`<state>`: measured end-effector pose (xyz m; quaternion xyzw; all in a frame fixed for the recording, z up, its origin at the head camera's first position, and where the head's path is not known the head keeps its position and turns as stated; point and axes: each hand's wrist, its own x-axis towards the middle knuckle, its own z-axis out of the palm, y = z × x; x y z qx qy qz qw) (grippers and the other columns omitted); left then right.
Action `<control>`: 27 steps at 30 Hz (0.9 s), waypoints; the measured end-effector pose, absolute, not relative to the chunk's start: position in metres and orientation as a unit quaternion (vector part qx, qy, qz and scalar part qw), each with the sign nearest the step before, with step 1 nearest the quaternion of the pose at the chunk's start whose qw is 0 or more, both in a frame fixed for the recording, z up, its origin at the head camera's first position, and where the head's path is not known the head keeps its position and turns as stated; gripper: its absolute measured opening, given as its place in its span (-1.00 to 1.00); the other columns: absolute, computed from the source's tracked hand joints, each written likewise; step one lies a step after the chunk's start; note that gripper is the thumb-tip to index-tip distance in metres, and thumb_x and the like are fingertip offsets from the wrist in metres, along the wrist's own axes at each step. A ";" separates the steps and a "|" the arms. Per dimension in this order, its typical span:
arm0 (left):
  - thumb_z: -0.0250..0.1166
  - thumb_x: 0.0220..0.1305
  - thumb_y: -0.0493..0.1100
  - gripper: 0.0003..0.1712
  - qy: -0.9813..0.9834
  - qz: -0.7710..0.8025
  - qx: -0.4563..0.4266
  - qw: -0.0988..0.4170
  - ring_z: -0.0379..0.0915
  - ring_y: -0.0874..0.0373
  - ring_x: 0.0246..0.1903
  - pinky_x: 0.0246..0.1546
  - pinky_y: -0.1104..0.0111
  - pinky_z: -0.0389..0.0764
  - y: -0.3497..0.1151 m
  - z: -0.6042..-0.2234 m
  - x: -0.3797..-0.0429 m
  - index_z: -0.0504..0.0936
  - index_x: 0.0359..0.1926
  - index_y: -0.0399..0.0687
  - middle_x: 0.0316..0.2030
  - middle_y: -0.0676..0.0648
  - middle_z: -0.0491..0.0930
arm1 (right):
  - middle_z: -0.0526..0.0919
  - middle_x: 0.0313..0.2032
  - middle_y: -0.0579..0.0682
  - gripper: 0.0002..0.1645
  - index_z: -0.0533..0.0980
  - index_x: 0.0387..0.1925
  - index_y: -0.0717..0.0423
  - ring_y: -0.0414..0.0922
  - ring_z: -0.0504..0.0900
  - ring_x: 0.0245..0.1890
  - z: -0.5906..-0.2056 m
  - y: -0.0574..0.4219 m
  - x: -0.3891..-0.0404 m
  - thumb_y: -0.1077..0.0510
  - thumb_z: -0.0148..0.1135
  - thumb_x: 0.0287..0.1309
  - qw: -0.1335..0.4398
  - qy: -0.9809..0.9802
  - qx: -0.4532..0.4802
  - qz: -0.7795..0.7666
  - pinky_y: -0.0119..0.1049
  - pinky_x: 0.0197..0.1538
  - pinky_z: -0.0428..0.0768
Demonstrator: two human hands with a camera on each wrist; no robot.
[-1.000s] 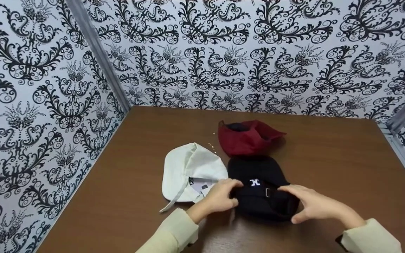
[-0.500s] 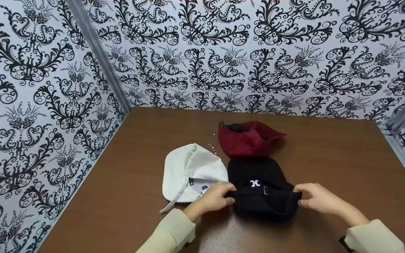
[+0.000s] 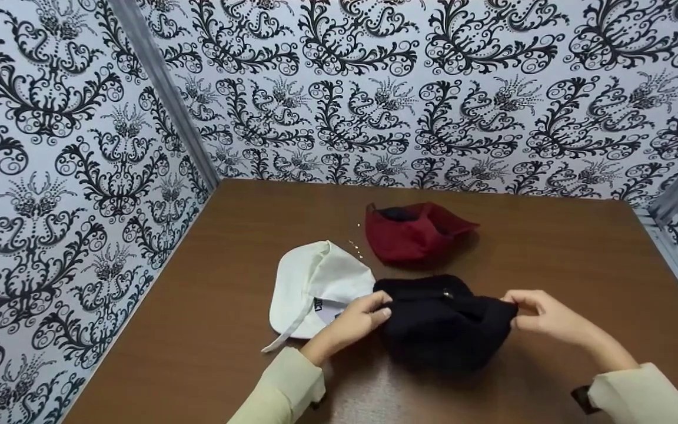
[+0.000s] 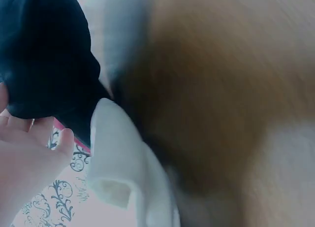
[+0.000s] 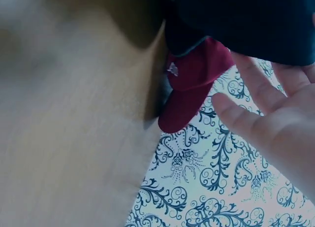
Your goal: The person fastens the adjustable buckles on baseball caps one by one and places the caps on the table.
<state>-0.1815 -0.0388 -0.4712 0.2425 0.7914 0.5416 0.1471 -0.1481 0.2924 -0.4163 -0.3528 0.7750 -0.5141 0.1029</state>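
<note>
Between both hands, a black cap point(image 3: 442, 333) is tilted up off the table, its strap buckle near the top edge. My left hand point(image 3: 351, 323) pinches the cap's left side between thumb and fingers. At the other side my right hand point(image 3: 545, 315) pinches the cap's edge. The white cap point(image 3: 339, 271) lies just left of the black one, its loose strap trailing toward the front. Behind them sits a red cap point(image 3: 404, 235). In the right wrist view the black cap point(image 5: 246, 20) hangs from the fingers, with the red cap point(image 5: 189, 84) beyond.
A brown wooden table point(image 3: 245, 218) carries all the caps. Patterned black-and-white wall panels point(image 3: 374, 88) close off the back and left. Small shiny specks lie on the table left of the red cap.
Both hands have taken hold of the black cap's sides. Its near part has been raised and tipped, so the white logo no longer shows. The red cap stays put.
</note>
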 end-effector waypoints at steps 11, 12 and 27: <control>-0.07 0.22 -0.36 -0.90 0.604 0.755 0.195 0.165 0.38 0.35 -0.40 -0.29 0.49 0.37 -0.024 -0.440 -0.174 0.33 -0.30 -0.36 -0.47 0.13 0.44 | 0.57 -0.23 -0.09 -0.69 0.40 -0.19 0.39 -0.26 0.52 -0.24 -0.400 0.293 -0.151 0.54 -0.17 0.02 0.021 0.724 -0.305 -0.618 -0.48 -0.20 0.44; -0.07 0.21 -0.36 -0.93 0.596 0.764 0.184 0.164 0.38 0.34 -0.40 -0.29 0.48 0.37 -0.022 -0.438 -0.173 0.34 -0.31 -0.29 -0.46 0.12 0.43 | 0.57 -0.20 -0.08 -0.68 0.39 -0.16 0.41 -0.26 0.52 -0.21 -0.400 0.293 -0.151 0.54 -0.18 0.03 0.011 0.721 -0.296 -0.626 -0.49 -0.18 0.43; -0.03 0.22 -0.29 -0.93 0.507 0.853 0.017 0.125 0.39 0.32 -0.44 -0.37 0.49 0.39 -0.015 -0.427 -0.174 0.35 -0.28 -0.06 -0.46 0.11 0.43 | 0.29 0.18 -0.28 -0.14 -0.03 0.26 0.35 -0.38 0.35 0.08 -0.409 0.278 -0.152 0.55 0.06 -0.12 -0.012 0.763 -0.272 -0.586 -0.53 -0.06 0.41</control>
